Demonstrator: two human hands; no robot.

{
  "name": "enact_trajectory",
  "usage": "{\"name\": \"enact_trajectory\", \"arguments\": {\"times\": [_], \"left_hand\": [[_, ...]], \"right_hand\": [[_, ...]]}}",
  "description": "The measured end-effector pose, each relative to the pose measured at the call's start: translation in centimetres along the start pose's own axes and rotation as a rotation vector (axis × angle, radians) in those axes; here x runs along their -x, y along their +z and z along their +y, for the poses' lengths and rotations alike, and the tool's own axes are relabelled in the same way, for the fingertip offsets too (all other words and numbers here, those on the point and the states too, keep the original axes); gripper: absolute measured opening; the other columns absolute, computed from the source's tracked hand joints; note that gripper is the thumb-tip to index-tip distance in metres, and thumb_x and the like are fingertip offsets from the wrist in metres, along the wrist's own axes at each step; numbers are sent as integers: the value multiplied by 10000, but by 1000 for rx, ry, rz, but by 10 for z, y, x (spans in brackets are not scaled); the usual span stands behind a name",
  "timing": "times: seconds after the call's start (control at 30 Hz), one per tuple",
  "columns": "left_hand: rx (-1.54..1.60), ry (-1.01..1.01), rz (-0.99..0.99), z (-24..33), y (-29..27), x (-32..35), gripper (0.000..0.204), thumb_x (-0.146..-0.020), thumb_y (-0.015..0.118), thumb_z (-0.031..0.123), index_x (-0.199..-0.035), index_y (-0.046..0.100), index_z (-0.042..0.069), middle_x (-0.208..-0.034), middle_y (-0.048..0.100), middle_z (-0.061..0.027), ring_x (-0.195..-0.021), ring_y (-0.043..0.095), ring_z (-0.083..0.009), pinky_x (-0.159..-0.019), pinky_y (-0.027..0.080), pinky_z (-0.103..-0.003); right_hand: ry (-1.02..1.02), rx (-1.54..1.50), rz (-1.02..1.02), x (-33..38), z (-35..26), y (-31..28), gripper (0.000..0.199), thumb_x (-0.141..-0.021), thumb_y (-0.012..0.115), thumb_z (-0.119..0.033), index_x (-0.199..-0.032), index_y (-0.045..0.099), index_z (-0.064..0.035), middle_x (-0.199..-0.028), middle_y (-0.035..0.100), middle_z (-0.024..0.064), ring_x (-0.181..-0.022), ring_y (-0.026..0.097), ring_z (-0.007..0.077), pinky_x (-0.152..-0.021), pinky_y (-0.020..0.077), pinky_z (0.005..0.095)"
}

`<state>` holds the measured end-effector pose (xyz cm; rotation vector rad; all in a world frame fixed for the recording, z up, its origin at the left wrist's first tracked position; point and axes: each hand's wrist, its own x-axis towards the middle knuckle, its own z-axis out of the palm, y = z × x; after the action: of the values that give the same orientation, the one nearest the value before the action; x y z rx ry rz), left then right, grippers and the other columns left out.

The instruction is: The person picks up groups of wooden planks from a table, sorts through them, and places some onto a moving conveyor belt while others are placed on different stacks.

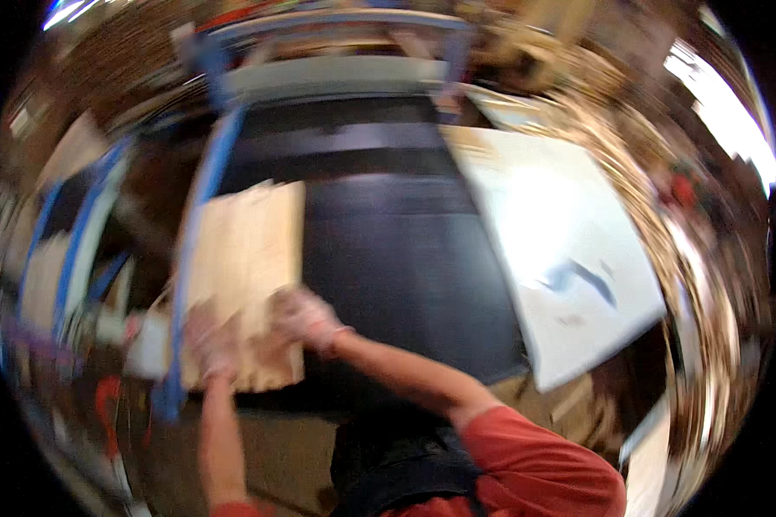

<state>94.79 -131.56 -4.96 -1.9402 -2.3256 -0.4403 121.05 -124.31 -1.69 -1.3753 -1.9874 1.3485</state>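
A row of pale wooden strips (248, 250) lies side by side on the left of a dark table surface (388, 250), against its blue side rail (181, 319). Uneven ends show along the near and far sides of the row. My left hand (211, 340), in a thin whitish glove, lies on the strips near the rail with its fingers stretched out. At the row's right edge is my right hand (303, 317), gloved too and touching the wood. Its fingers look bent, but motion blur hides whether they grip a strip.
A white panel (569, 250) with dark marks lies to the right of the dark surface. Beyond it runs a long stack of thin wood (638, 198). A blue frame (336, 21) crosses the far end. More strips (45, 280) stand in a blue-edged rack at far left.
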Motion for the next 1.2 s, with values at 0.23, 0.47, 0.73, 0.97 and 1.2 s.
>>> {"name": "enact_trajectory", "arguments": {"times": [0.23, 0.47, 0.73, 0.97, 1.2], "left_hand": [[-289, -141, -177, 6, -25, -9, 704, -1111, 524, 526, -1587, 518, 6, -1624, 506, -248, -1532, 429, -410, -1313, 281, -476], [638, -122, -196, 185, -78, 42, 671, -1111, 612, 395, -1667, 421, 72, -1709, 398, -238, -1530, 444, -380, -1282, 358, -490], [1434, 292, -718, 535, -37, 263, 554, -1084, 626, 238, -1472, 556, -151, -1410, 672, -233, -1335, 636, -286, -1182, 488, -417], [931, 800, -1445, 728, -10, 444, 435, -1044, 669, 179, -1396, 665, -78, -1268, 737, -109, -1150, 675, -195, -1010, 530, -320], [480, 1446, -1381, 827, 95, 512, 524, -1011, 648, 305, -1409, 656, -36, -1437, 674, -256, -1359, 640, -350, -1173, 473, -375]], "right_hand": [[-172, -432, -199, 88, 40, 23, 529, -881, 769, -355, -1301, 701, -41, -1149, 762, 149, -1061, 706, 254, -903, 559, 425], [-32, -412, -465, 367, 101, -97, 513, -989, 613, -271, -1425, 606, 0, -1206, 701, 97, -1123, 628, 226, -994, 503, 424], [269, -469, 285, 665, 336, -76, 698, -1003, 671, -344, -1593, 508, -9, -1577, 586, 200, -1407, 587, 321, -1187, 446, 375], [562, -661, 903, 883, 427, -15, 698, -1020, 703, -347, -1601, 509, -14, -1593, 582, 132, -1376, 600, 251, -1150, 474, 356], [305, -1749, 1591, 970, 485, 46, 133, -1078, 616, -140, -1205, 606, -103, -955, 631, 18, -793, 601, 155, -678, 503, 310]]}}
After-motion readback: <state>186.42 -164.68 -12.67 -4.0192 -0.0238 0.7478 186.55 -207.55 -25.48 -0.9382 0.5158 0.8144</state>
